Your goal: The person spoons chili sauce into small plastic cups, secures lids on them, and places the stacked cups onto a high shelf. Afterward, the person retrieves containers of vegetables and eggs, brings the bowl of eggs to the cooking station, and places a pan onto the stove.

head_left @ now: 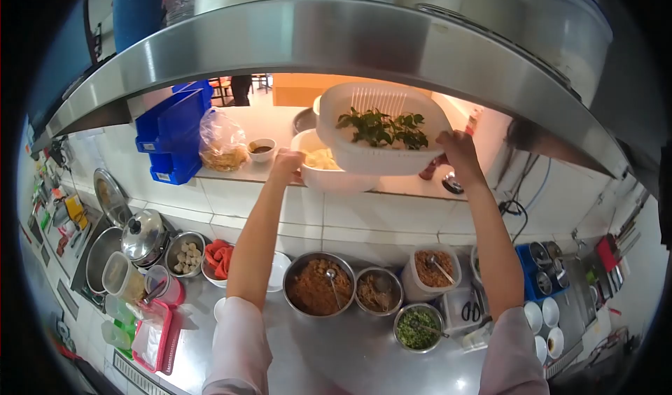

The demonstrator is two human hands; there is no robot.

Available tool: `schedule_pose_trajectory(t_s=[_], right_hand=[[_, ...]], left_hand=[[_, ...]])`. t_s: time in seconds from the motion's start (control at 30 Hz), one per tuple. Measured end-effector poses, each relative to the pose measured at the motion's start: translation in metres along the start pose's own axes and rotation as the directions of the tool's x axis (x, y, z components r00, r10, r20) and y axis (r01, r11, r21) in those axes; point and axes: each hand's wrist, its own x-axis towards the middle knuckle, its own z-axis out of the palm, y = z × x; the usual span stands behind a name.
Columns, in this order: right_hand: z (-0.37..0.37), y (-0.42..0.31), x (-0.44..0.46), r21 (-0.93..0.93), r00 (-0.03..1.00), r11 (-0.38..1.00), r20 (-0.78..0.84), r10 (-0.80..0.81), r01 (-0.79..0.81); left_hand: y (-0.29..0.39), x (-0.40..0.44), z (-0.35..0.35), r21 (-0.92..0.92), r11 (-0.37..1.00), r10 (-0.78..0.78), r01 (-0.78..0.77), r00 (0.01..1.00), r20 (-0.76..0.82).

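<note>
Apparently for steadiness, the left hand (pixel 288 163) grasps the tub (pixel 336 180) at the ledge (pixel 273 125) while the right hand (pixel 456 150) grips one end of the basket (pixel 388 164) overlapping it, leaves (pixel 381 128) inside.

A steel shelf (pixel 301 38) overhangs the tiled wall (pixel 371 216)

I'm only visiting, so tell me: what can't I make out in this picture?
All in the head view:
- Yellowish pieces in the lower white tub: partly covered by the white basket of green leaves.
- White dish: partly behind the left forearm.
- Steel pot: contents hidden by its lid.
- Blue object on the shelf: cut off by the top edge.
</note>
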Motion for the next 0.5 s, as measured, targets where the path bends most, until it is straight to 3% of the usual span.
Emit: schedule_pose_trajectory(t_s=[0.03, 0.07, 0.13, 0.2, 0.23, 0.27, 0.3, 0.33, 0.37, 0.4, 0.43, 0.5], right_hand=[[-0.01, -0.003, -0.027, -0.007, 0.999, 1.0, -0.035, -0.003, 0.002], [-0.032, 0.009, -0.043, -0.13, 0.997, 0.991, -0.066, -0.03, 0.021], [-0.065, 0.01, -0.113, -0.145, 0.988, 0.989, -0.139, -0.061, 0.041], [-0.11, 0.019, -0.192, -0.177, 0.979, 0.984, -0.196, -0.058, 0.023], [-0.137, 0.025, -0.238, -0.19, 0.976, 0.982, -0.212, -0.045, 0.004], [-0.165, 0.027, -0.281, -0.204, 0.973, 0.979, -0.229, -0.038, -0.01], [-0.194, 0.027, -0.332, -0.272, 0.968, 0.954, -0.242, 0.062, -0.129], [-0.211, 0.017, -0.383, -0.181, 0.956, 0.969, -0.27, 0.113, -0.165], [-0.22, 0.006, -0.431, -0.087, 0.937, 0.977, -0.313, 0.158, -0.194], [-0.235, 0.001, -0.481, -0.14, 0.918, 0.959, -0.35, 0.186, -0.248], [-0.244, -0.001, -0.521, -0.189, 0.891, 0.938, -0.412, 0.193, -0.291], [-0.274, -0.003, -0.652, -0.104, 0.76, 0.886, -0.565, 0.321, -0.451]], left_hand=[[-0.004, -0.01, -0.005, -0.059, 0.997, 0.044, -0.04, 0.997, 0.062], [-0.011, -0.024, -0.009, -0.042, 0.991, 0.123, -0.124, 0.992, -0.027], [-0.023, -0.078, -0.011, 0.018, 0.963, 0.27, -0.27, 0.949, -0.163], [-0.004, -0.149, -0.016, 0.213, 0.964, 0.181, -0.157, 0.978, -0.099], [-0.017, -0.168, -0.039, 0.274, 0.943, 0.195, -0.186, 0.981, -0.002], [-0.063, -0.163, -0.079, 0.243, 0.95, 0.219, -0.199, 0.974, -0.06], [-0.053, -0.213, -0.076, 0.396, 0.905, 0.217, -0.156, 0.969, -0.116], [-0.033, -0.285, -0.057, 0.294, 0.944, 0.138, -0.15, 0.988, 0.063], [-0.033, -0.333, -0.047, 0.331, 0.936, 0.119, -0.122, 0.993, 0.029], [-0.066, -0.354, -0.064, 0.506, 0.859, 0.159, -0.081, 0.981, -0.113], [-0.081, -0.369, -0.056, 0.551, 0.826, 0.194, -0.117, 0.977, -0.083], [-0.121, -0.444, 0.008, 0.572, 0.781, 0.172, -0.25, 0.967, 0.189]])
